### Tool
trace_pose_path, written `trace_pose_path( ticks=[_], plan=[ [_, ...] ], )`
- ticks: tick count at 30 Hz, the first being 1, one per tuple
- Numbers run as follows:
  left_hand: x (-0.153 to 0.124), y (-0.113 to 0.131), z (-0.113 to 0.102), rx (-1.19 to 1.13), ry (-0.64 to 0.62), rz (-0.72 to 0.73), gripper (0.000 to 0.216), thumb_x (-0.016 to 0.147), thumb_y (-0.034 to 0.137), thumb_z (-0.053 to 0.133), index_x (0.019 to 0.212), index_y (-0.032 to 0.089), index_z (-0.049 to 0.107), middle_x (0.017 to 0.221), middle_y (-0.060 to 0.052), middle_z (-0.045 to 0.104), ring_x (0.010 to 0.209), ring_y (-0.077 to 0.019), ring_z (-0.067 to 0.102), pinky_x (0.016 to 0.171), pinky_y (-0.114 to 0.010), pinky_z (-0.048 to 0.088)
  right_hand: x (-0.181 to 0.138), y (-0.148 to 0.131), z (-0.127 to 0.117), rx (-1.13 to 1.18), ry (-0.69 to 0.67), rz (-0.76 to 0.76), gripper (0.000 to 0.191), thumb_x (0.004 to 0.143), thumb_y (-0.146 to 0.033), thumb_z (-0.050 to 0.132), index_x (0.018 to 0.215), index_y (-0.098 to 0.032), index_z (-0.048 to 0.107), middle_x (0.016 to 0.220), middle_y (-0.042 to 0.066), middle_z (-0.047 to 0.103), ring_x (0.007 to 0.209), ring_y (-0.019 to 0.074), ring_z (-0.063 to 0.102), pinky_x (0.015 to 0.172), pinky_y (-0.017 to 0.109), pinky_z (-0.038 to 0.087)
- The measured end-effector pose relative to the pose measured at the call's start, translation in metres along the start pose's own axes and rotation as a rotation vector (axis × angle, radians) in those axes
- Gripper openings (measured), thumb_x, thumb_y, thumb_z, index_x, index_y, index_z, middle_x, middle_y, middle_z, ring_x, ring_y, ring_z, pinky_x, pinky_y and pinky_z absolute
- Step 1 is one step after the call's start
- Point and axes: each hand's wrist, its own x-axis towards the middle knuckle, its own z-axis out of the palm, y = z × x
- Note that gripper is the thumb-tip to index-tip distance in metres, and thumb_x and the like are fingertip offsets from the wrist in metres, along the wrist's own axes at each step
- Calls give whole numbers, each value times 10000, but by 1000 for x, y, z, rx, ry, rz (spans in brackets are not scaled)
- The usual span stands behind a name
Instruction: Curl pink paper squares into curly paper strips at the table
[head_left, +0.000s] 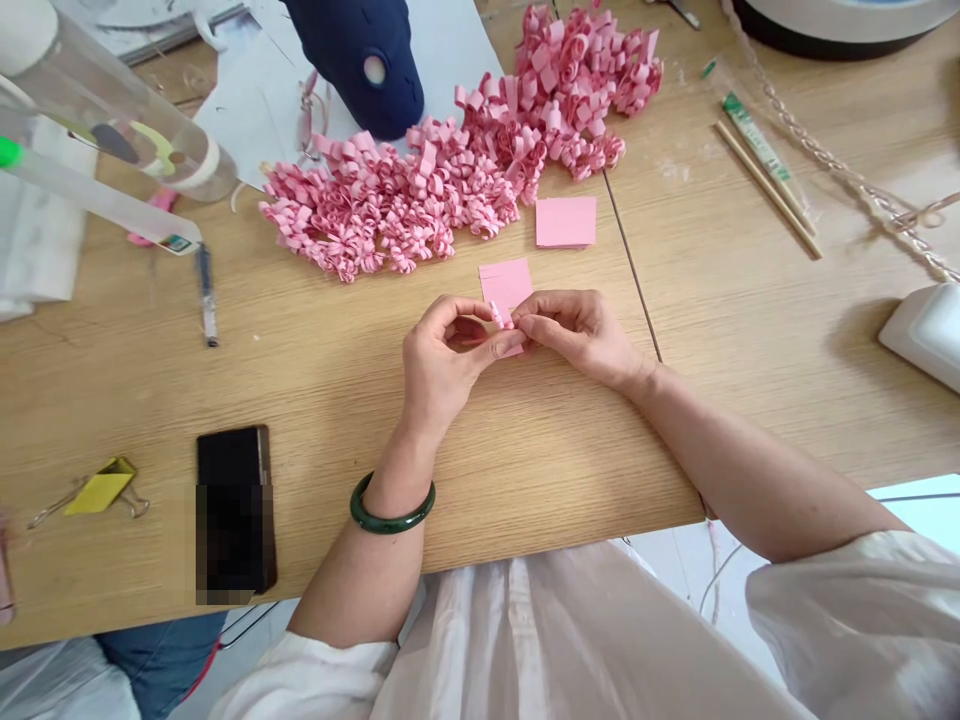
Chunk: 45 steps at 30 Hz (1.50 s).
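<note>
Between my two hands is a small pink paper strip piece (499, 315) with a fringed, curled edge. My left hand (442, 355) is closed on it in a pinch, a dark green bangle on that wrist. The fingertips of my right hand (574, 335) pinch the same piece at its right end; they hide part of it. Just behind and below my fingers lies a pink paper sheet (506, 278) with slits along one edge. A stack of pink paper slips (566, 222) sits a little farther back. Beyond is a long heap of curled pink paper flowers (405, 195).
A dark blue tumbler (364, 65) stands behind the heap. Clear bottles (150, 120) and a pen (206, 295) are at left. A phone (234, 510) and a yellow binder clip (101, 488) lie nearer. Wooden sticks (765, 190), a braided cord (825, 165) and a white device (930, 330) are right.
</note>
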Motion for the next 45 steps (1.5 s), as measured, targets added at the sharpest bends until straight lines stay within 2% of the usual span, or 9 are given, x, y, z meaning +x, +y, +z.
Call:
trace_pose_path(
  ticks=[4, 9, 13, 16, 19, 27, 30, 33, 45],
  plan=[
    [-1, 3, 1, -72, -22, -39, 442, 613, 493, 917, 831, 206, 662, 799, 5, 698, 672, -119, 668, 651, -250, 599, 1, -4, -1, 53, -7, 14, 299, 864, -436, 731, 787, -148, 700, 709, 22, 681, 670, 117, 597, 632, 229, 517],
    [-1, 3, 3, -79, -42, -22, 430, 607, 458, 929, 826, 206, 658, 802, 0, 704, 644, -113, 664, 576, -219, 553, 3, -1, 1, 81, 12, 15, 328, 816, -463, 781, 793, -145, 703, 723, 17, 690, 657, 111, 602, 615, 228, 522],
    [-1, 5, 3, -94, -86, -37, 473, 648, 521, 893, 938, 215, 679, 926, -37, 749, 760, -156, 728, 670, -252, 589, 5, 2, 3, 65, 127, 21, 312, 831, -441, 775, 789, -147, 682, 734, 17, 684, 653, 111, 611, 611, 231, 537],
    [-1, 6, 2, -36, -39, 19, 402, 758, 546, 810, 950, 205, 720, 968, -55, 768, 867, -175, 743, 756, -265, 590, 6, 6, 3, 99, 218, 20, 318, 867, -453, 747, 801, -157, 650, 723, 13, 663, 624, 110, 620, 588, 233, 553],
    [-1, 4, 1, 9, 39, 53, 327, 822, 517, 762, 878, 195, 745, 888, -43, 777, 814, -158, 730, 742, -257, 577, 7, 7, 3, 123, 254, 28, 359, 863, -501, 747, 811, -162, 642, 704, 7, 649, 579, 104, 611, 557, 234, 567],
    [-1, -3, 2, -49, 75, 37, 214, 823, 414, 787, 833, 204, 753, 790, -3, 766, 659, -127, 714, 671, -240, 585, 5, 2, 3, 181, 262, 29, 352, 844, -476, 769, 766, -159, 637, 689, -1, 646, 588, 98, 616, 576, 227, 594],
    [-1, -2, 2, -26, 94, 26, 238, 824, 436, 781, 828, 200, 749, 791, -9, 766, 654, -127, 711, 674, -243, 586, 4, 0, 3, 191, 208, 40, 337, 828, -461, 785, 824, -156, 641, 766, 9, 669, 643, 101, 639, 626, 231, 599],
    [-1, -2, 2, -24, 96, 18, 254, 817, 448, 786, 822, 197, 750, 792, -17, 771, 658, -131, 714, 682, -248, 590, 4, 1, 4, 172, 167, 35, 418, 739, -481, 859, 863, -153, 630, 821, 16, 672, 660, 97, 635, 606, 217, 574],
    [-1, 1, 2, -71, 87, 31, 189, 823, 380, 792, 821, 193, 772, 764, -1, 772, 634, -112, 711, 645, -207, 568, 6, 8, 3, 185, 211, -4, 479, 708, -585, 845, 797, -149, 669, 740, 5, 668, 601, 96, 643, 569, 214, 566]
  ],
)
